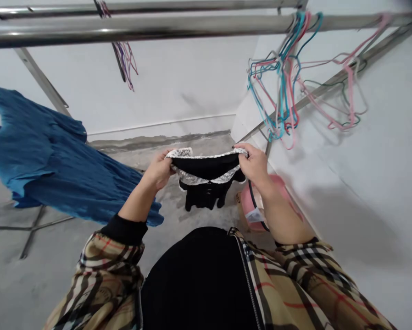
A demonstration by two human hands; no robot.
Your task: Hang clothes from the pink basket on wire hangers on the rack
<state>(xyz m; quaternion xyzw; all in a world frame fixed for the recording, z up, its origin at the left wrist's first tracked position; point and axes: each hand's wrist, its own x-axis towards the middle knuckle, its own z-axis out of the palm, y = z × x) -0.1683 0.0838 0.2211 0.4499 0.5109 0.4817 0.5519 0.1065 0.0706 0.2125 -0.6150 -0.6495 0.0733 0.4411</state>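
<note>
- Two bare hands of mine are closed on one garment: my left hand (159, 170) pinches the left end of its edge, my right hand (252, 162) the right end, and the span between them is drawn nearly straight.
- The black garment with white lace trim (206, 198) hangs in front of me, above the floor, its soft dark cloth falling in a ragged, folded outline.
- Its white lace (226, 174) is openwork and bumpy; the lower border dips from both sides to a shallow point in the middle, framing a smooth black panel.
- To my left, a blue dress (68, 160) hangs at a slant, its matte fabric gathered and creased lengthwise, with a wavy hem.
- Above, a shiny round metal rail (140, 28) runs across, with a second bar (151, 7) behind it.
- Thin looped hangers, mostly turquoise and red (282, 91), bunch in a tangle on the right; pink ones (351, 87) spread beside them, and a small purple and black group (119, 64) hangs further left.
- Beneath my right forearm sits a rounded pink tub (246, 206), partly hidden.
- I wear a checked jacket (103, 275) with a ribbed-looking black cuff (125, 236) on the left, unzipped over a plain black top (195, 279).
- The floor (16, 293) is mottled grey; the wall (178, 82) is flat white.
</note>
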